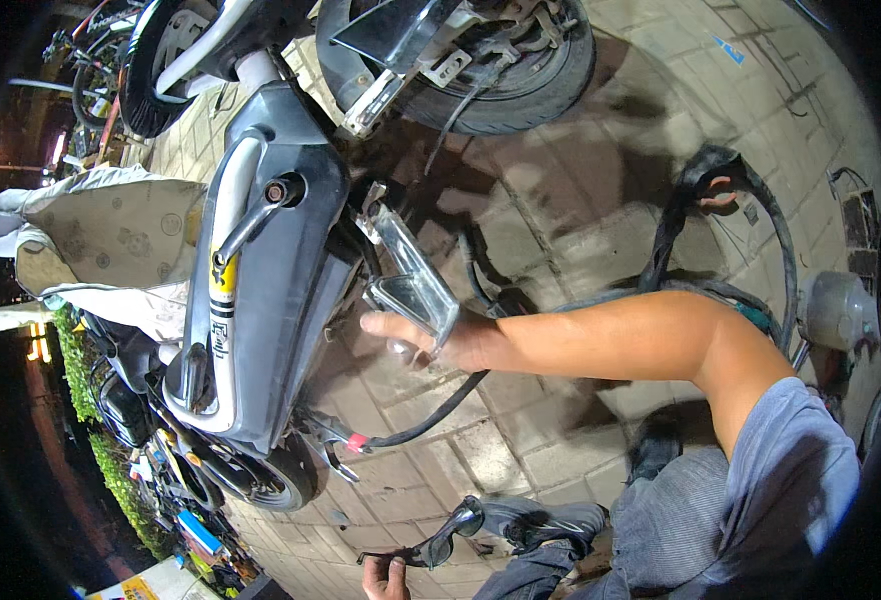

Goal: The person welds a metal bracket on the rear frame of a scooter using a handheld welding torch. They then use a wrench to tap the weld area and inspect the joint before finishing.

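My right arm reaches in from the right, and my right hand is beside the grey side panel of an electric scooter. A shiny metal bracket crosses in front of the wrist. The thumb points left and the other fingers curl under, partly hidden. Close to them shows a small silvery round part, which I cannot name. At the lower edge my left hand pinches one temple of dark sunglasses, held beside a dark shoe.
A scooter wheel is at the top. Thick black cable runs over the paving, with a looped bundle at right. A translucent container stands at the far right. A patterned cloth cover and more parked two-wheelers are at left.
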Demonstrator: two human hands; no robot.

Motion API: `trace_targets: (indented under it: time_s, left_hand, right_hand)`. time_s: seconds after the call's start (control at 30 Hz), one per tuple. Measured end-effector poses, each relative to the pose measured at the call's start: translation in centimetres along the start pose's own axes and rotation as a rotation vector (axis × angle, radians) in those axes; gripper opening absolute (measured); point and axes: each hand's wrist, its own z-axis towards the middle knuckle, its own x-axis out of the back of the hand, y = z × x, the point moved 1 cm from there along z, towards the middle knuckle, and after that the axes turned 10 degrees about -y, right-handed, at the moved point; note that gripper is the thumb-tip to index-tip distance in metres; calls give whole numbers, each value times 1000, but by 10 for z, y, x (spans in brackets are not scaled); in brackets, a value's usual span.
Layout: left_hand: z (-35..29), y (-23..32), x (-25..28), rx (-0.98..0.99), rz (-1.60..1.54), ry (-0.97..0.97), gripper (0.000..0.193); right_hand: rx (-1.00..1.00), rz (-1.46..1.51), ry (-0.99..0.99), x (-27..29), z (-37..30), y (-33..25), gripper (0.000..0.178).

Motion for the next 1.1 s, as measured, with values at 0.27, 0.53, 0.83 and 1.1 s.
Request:
trace_targets:
  time_s: [0.27,0.53,0.83,1.1]
  left_hand:
    - [3,-5,2,-73,49,-20,20]
    - [0,-10,1,-156,40,-44,18]
    - [-4,-6,-3,-133,55,-60,23]
    - [15,-4,-5,-128,81,-44,18]
  right_hand:
    - [108,-68,-7,6,10,12,42]
    - [-125,-298,-98,-18,-85,5,46]
    - [-294,-606,-98,17,-173,24,51]
    - [-483,-385,-154,32,-225,9,55]
